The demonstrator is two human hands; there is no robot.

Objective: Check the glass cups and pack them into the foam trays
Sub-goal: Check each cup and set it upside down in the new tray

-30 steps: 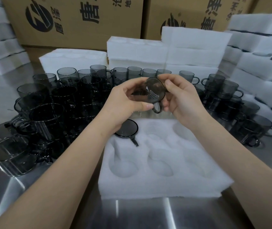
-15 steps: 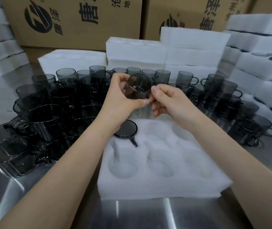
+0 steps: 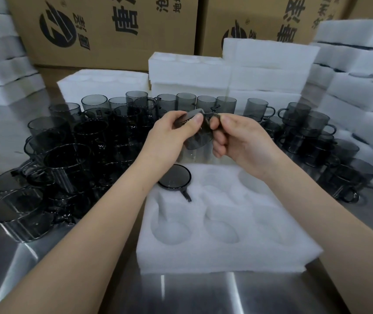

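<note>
— Above the far edge of the foam tray (image 3: 226,257), the glass cup (image 3: 198,138) is held tilted; the left hand (image 3: 169,137) pinches its body, the right hand (image 3: 244,141) pinches the handle.
— Good. Turn it slowly against the light, then seat it beside the packed cup (image 3: 174,177).

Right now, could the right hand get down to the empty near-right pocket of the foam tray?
Probably yes. The near-right pocket lies open below the right hand, with nothing in or over it. The hand would carry along the cup it pinches together with the left hand.
</note>
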